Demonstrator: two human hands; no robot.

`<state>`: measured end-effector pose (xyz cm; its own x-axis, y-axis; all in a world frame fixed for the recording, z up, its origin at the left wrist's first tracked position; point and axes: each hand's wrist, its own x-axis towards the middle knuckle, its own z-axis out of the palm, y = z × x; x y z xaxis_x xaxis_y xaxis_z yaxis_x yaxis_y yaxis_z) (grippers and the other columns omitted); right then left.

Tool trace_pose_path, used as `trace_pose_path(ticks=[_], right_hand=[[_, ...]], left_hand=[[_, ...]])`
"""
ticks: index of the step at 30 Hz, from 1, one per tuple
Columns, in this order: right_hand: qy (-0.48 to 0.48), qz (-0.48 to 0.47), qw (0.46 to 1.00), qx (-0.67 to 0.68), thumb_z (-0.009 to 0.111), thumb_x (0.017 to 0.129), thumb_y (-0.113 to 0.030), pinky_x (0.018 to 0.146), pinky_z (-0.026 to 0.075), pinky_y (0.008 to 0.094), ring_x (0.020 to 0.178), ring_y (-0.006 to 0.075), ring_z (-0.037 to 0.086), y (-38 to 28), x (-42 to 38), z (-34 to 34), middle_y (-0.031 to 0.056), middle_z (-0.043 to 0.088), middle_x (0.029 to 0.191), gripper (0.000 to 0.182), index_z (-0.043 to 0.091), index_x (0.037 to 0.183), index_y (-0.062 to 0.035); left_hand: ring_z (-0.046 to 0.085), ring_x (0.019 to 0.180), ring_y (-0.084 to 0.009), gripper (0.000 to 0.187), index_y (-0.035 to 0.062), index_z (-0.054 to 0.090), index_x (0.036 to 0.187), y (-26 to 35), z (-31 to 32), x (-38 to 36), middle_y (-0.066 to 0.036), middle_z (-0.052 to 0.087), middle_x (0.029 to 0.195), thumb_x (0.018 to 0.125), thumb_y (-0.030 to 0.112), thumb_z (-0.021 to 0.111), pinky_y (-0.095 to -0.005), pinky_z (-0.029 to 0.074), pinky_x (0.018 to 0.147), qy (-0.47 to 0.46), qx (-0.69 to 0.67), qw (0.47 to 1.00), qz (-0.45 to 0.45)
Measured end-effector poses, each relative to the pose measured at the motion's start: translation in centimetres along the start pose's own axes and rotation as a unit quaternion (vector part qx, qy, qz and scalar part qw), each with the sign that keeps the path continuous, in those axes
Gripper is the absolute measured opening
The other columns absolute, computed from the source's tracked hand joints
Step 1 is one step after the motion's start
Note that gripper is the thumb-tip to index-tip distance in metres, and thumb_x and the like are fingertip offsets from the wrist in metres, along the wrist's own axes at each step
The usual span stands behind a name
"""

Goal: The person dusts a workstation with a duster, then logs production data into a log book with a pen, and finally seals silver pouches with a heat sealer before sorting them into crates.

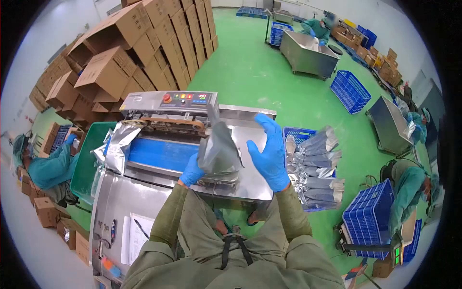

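My left hand, in a blue glove, grips the lower left side of a silver pouch at the right end of the sealing machine. The pouch's top edge is blurred. To its right, my right hand is raised over the steel surface with fingers spread, holding nothing. Another silver pouch lies at the left end of the machine's blue belt. Silver pouches fill a blue crate right of my right hand.
A notebook with a pen lies on the steel table at the lower left. A green bin stands behind it. Stacked cartons rise beyond the machine. Co-workers are at far left, back and right. A blue crate stands at right.
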<state>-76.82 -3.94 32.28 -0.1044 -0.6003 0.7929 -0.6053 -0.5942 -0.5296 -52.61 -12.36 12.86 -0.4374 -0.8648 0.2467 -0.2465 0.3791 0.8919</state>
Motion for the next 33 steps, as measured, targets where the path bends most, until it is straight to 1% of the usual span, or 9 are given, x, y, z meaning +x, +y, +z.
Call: trace_pose_path(ticks=[4, 8, 11, 12, 15, 19, 23, 26, 33], right_hand=[[-0.127, 0.141, 0.982, 0.022, 0.067, 0.088, -0.016, 0.074, 0.051, 0.0374, 0.085, 0.0268, 0.066, 5.8, -4.1, 3.9, 0.0116, 0.067, 0.091, 0.016, 0.066, 0.099, -0.0055], [-0.162, 0.073, 0.984, -0.033, 0.065, 0.090, -0.013, 0.062, 0.050, 0.0366, 0.071, 0.0263, 0.064, 7.7, -2.9, 4.2, 0.0113, 0.064, 0.081, 0.012, 0.064, 0.099, -0.0060], [-0.183, -0.030, 0.975, -0.120, 0.065, 0.088, -0.015, 0.065, 0.051, 0.0388, 0.076, 0.0312, 0.064, 9.0, -4.3, 3.4, 0.0136, 0.064, 0.087, 0.013, 0.061, 0.098, -0.0064], [-0.186, -0.085, 0.966, -0.155, 0.065, 0.087, -0.016, 0.066, 0.051, 0.0397, 0.078, 0.0330, 0.064, 9.8, -4.3, 3.1, 0.0148, 0.064, 0.089, 0.014, 0.060, 0.097, -0.0065], [-0.212, -0.130, 0.944, -0.215, 0.067, 0.083, -0.009, 0.070, 0.053, 0.0386, 0.083, 0.0336, 0.065, 11.2, -5.5, -1.2, 0.0149, 0.065, 0.095, 0.019, 0.059, 0.100, -0.0057], [-0.065, -0.062, 0.996, 0.004, 0.066, 0.086, -0.002, 0.070, 0.052, 0.0338, 0.081, 0.0276, 0.066, 9.4, -7.0, -0.4, 0.0131, 0.068, 0.094, 0.015, 0.063, 0.101, -0.0028], [-0.037, 0.192, 0.976, 0.099, 0.062, 0.094, -0.008, 0.065, 0.046, 0.0261, 0.073, 0.0127, 0.060, 6.8, -7.5, 0.8, 0.0077, 0.067, 0.081, 0.014, 0.069, 0.103, 0.0013], [0.009, 0.377, 0.908, 0.183, 0.065, 0.094, -0.019, 0.061, 0.043, 0.0243, 0.069, 0.0076, 0.053, 5.9, -6.7, 1.6, 0.0028, 0.066, 0.075, 0.026, 0.069, 0.098, 0.0065], [-0.023, 0.400, 0.900, 0.170, 0.065, 0.091, -0.023, 0.062, 0.046, 0.0288, 0.067, 0.0104, 0.055, 16.1, -11.2, 9.2, 0.0032, 0.066, 0.074, 0.031, 0.071, 0.099, 0.0066]], left_hand=[[0.063, 0.097, -0.0147, 0.044, 0.0018, 0.060, 0.127, 0.6, -1.1, 0.9, -0.008, 0.069, 0.111, 0.086, 0.013, 0.071, -0.0319, 0.053, 0.083, -0.099, -0.050, 0.993, -0.029], [0.065, 0.100, -0.0217, 0.042, 0.0038, 0.053, 0.131, 12.4, -5.9, 0.8, -0.010, 0.067, 0.110, 0.090, 0.010, 0.064, -0.0335, 0.052, 0.088, -0.054, -0.025, 0.997, -0.049], [0.066, 0.083, -0.0301, 0.027, 0.0047, 0.058, 0.113, 13.1, -6.8, 1.8, -0.010, 0.067, 0.097, 0.093, 0.023, 0.064, -0.0408, 0.053, 0.072, -0.095, 0.251, 0.961, 0.061], [0.061, 0.075, -0.0331, 0.017, 0.0087, 0.057, 0.099, 11.9, -6.1, 2.0, -0.009, 0.061, 0.087, 0.093, 0.024, 0.061, -0.0426, 0.050, 0.064, 0.017, 0.302, 0.926, 0.225], [0.059, 0.072, -0.0272, 0.012, 0.0127, 0.059, 0.099, 9.4, -9.3, 1.0, -0.007, 0.058, 0.081, 0.089, 0.020, 0.062, -0.0404, 0.048, 0.060, -0.027, 0.540, 0.806, 0.241], [0.065, 0.083, -0.0231, 0.033, 0.0108, 0.067, 0.112, 9.4, -6.4, 0.0, -0.005, 0.068, 0.098, 0.080, 0.006, 0.068, -0.0336, 0.050, 0.062, 0.169, 0.360, 0.856, 0.332], [0.053, 0.061, -0.0094, 0.016, 0.0029, 0.072, 0.102, 9.7, -1.4, -0.6, -0.006, 0.068, 0.076, 0.087, 0.001, 0.066, -0.0317, 0.043, 0.054, 0.292, -0.035, 0.955, 0.029], [0.046, 0.057, -0.0078, 0.013, -0.0017, 0.071, 0.081, 8.2, -2.3, 2.9, -0.007, 0.062, 0.061, 0.086, 0.009, 0.067, -0.0330, 0.041, 0.053, 0.279, -0.029, 0.960, -0.016], [0.061, 0.054, -0.0213, 0.023, -0.0028, 0.069, 0.066, -5.5, -1.8, 5.1, -0.016, 0.063, 0.061, 0.078, 0.017, 0.066, -0.0375, 0.044, 0.054, 0.259, 0.070, 0.957, -0.110]])
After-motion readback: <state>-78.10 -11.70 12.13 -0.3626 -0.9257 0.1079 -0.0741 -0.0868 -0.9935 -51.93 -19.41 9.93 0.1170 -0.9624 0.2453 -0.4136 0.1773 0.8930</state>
